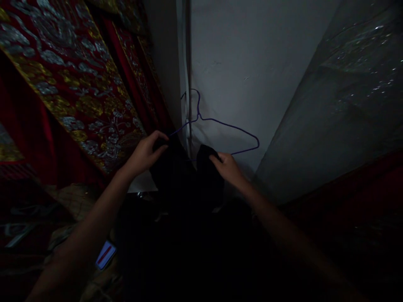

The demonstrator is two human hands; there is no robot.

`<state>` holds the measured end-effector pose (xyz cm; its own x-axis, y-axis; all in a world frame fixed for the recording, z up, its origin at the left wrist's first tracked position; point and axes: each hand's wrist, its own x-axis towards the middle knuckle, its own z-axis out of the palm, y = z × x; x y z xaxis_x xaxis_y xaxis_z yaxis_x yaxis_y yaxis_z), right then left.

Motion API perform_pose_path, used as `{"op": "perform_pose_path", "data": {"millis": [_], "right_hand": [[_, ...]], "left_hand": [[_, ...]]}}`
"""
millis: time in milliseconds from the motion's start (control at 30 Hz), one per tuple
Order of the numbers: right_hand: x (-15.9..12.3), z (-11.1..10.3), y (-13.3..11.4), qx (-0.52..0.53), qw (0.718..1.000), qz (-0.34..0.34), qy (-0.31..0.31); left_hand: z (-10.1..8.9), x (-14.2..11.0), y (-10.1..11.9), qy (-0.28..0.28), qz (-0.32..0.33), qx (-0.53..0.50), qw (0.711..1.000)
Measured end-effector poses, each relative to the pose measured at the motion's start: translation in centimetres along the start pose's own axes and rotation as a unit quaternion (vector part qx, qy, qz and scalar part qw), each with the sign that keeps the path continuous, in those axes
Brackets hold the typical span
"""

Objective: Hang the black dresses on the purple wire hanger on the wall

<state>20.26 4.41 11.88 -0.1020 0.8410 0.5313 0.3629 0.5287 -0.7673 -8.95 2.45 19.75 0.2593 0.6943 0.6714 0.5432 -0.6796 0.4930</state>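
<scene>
A dark purple wire hanger [226, 123] hangs by its hook against the pale wall. Black cloth, apparently a garment [176, 180], drapes over the hanger's left side and its lower bar. My left hand [147, 152] grips the cloth's upper left edge near the hanger's left arm, thumb and fingers curled around it. With thumb and fingers pinched, my right hand [229, 168] holds a raised fold of the same cloth by the lower bar. The right end of the hanger is bare. Darkness hides the cloth's lower part and its exact shape.
Red cloth with gold and silver embroidery [82, 92] hangs at the left. A pale cable or strip [188, 63] runs down the wall [252, 54]. On the right is clear plastic sheeting [355, 92]. A lit phone [106, 254] lies at lower left.
</scene>
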Motion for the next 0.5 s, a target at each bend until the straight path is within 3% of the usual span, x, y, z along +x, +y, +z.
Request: {"op": "perform_pose_path", "data": {"millis": [100,233,267,333,400,467,500], "right_hand": [[-1.8,0.5,-0.7,0.016,0.997,-0.073,0.029],[-0.9,-3.4,0.4,0.053,0.960,-0.055,0.268],[-0.1,-4.9,0.9,0.070,0.952,-0.031,0.297],[1.7,-7.8,1.4,0.098,0.963,0.028,0.248],[3.2,-10.0,1.4,0.138,0.979,0.095,0.121],[4.2,-11.0,0.6,0.188,0.970,0.152,0.001],[4.5,-10.8,0.1,0.209,0.964,0.163,-0.029]], "left_hand": [[0.6,1.2,-0.2,0.002,-0.004,-0.015,1.000],[-0.4,1.9,-1.2,-0.036,-0.036,0.015,0.999],[-0.8,2.0,-1.3,-0.032,-0.041,0.014,0.999],[-1.6,2.3,-1.5,-0.007,-0.043,-0.001,0.999],[-2.1,2.6,-1.9,0.043,-0.035,-0.020,0.998],[-2.2,2.7,-2.7,0.111,-0.048,-0.052,0.991],[-2.0,2.7,-3.1,0.139,-0.072,-0.076,0.985]]}}
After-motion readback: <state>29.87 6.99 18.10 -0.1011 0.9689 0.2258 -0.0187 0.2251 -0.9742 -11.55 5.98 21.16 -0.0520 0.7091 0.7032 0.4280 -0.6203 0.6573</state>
